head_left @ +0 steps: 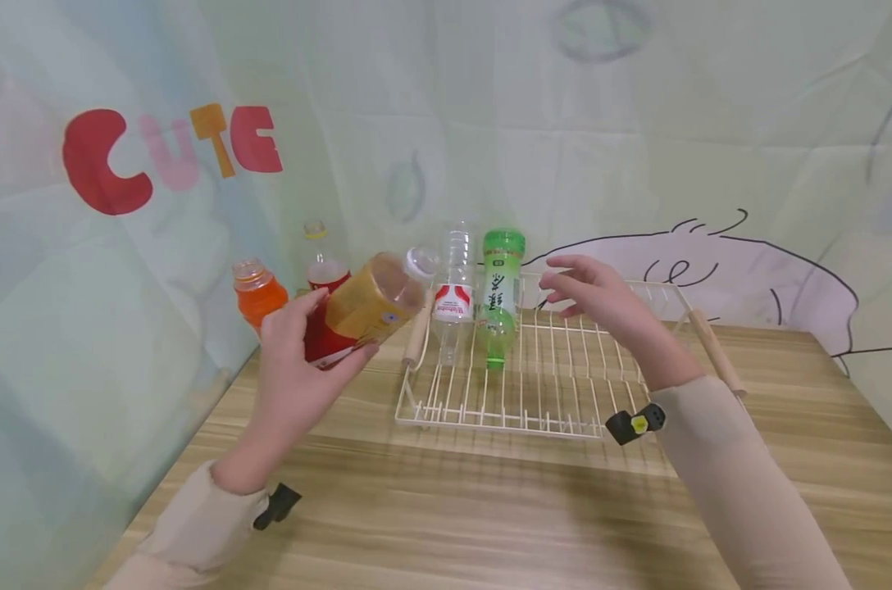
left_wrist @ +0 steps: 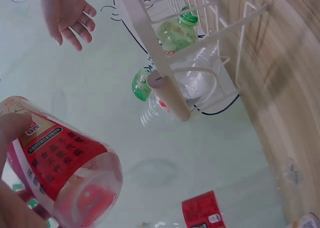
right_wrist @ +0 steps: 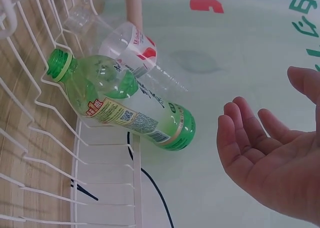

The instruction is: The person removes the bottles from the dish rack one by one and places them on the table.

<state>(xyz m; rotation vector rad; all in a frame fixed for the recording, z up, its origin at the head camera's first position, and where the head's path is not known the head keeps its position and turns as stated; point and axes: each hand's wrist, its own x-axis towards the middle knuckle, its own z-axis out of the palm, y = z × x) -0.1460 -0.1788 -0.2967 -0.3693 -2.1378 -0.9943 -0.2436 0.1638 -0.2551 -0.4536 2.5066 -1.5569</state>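
My left hand (head_left: pixel 291 369) grips a plastic bottle (head_left: pixel 357 315) with a red and yellow label, tilted with its clear end towards the rack. In the left wrist view the thumb lies along the label of this bottle (left_wrist: pixel 65 153). My right hand (head_left: pixel 597 295) is raised over the white wire rack (head_left: pixel 505 422), fingers spread and holding nothing. Left of that hand, a green bottle (head_left: pixel 501 287) leans neck down in the rack. Beside it a clear bottle (head_left: pixel 453 303) with a red and white label also stands neck down.
Behind my left hand stand a bottle of orange colour (head_left: pixel 257 295) and a clear bottle (head_left: pixel 324 266) with a red label. Wooden handles (head_left: pixel 715 352) flank the rack on the wood-grain table (head_left: pixel 416 508). A printed cloth (head_left: pixel 446 123) hangs close behind and to the left.
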